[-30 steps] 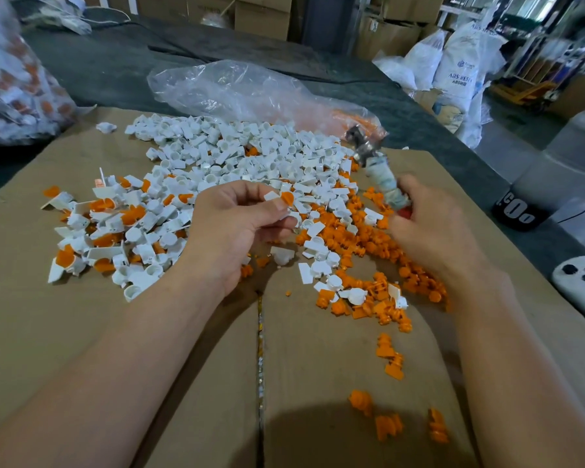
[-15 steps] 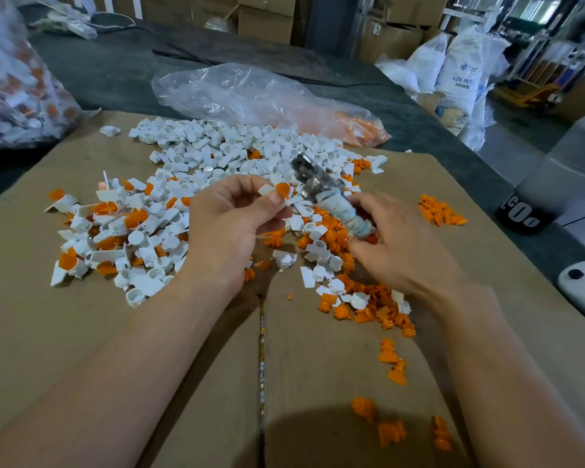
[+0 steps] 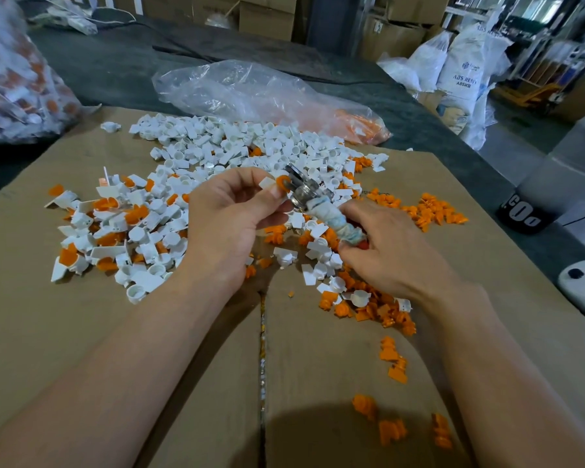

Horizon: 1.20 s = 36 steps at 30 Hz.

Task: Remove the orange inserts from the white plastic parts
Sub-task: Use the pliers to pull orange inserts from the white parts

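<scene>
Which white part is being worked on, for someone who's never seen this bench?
Find the cardboard sheet; above its middle the left hand pinches one white part. Unlike the loose ones, it is held off the sheet, its orange insert against the metal tool.

The bench (image 3: 115, 72) has a dark grey top, and a sheet of brown cardboard (image 3: 81, 332) lies over its near part. Behind it stand stacked cardboard boxes (image 3: 267, 15). To the right, white printed sacks (image 3: 463, 69) lean together on a pale grey floor (image 3: 514, 157), with what looks like a yellow pallet truck (image 3: 534, 96) beyond. Bright light shows at the far upper right.
</scene>
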Tool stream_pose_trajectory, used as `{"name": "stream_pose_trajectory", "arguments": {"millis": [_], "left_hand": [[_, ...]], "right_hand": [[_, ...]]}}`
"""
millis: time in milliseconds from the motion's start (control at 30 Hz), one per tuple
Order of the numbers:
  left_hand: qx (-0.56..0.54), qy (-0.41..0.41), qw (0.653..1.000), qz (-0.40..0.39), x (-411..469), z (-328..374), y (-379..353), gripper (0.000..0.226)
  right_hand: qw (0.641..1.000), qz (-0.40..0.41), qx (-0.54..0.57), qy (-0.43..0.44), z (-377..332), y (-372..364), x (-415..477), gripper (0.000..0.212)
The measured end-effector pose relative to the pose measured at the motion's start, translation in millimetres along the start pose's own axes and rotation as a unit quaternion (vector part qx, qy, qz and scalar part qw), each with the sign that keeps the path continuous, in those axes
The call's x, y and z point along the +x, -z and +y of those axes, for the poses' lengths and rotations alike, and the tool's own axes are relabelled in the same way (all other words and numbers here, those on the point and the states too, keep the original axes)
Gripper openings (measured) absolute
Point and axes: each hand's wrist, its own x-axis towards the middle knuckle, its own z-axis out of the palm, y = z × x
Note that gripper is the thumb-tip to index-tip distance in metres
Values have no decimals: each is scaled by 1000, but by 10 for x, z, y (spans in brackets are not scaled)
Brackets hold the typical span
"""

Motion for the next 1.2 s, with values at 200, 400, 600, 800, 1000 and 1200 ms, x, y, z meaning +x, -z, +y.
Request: {"name": "stream_pose_trajectory", "arguments": {"millis": [200, 400, 600, 800, 1000, 1200], "left_hand": [[-4, 2, 1000, -8, -6, 0, -5, 11], [-22, 6, 1000, 9, -1, -3, -9, 18], [-19, 14, 1000, 19, 3, 1, -5, 23], [-13, 12, 999, 32, 11, -2, -2, 26], [-15, 17, 999, 47, 15, 4, 2, 28], [-21, 24, 998, 49, 12, 20, -2, 26]], "right_hand": [[1000, 3, 21, -17, -51, 5, -5, 31], [999, -2, 29, -29, -81, -2, -9, 30], [999, 6, 41, -35, -104, -10, -18, 33], [998, 20, 47, -44, -108, -48, 16, 35], [998, 32, 37, -30, -125, -98, 34, 21], [998, 49, 35, -25, -112, -105, 29, 26]]}}
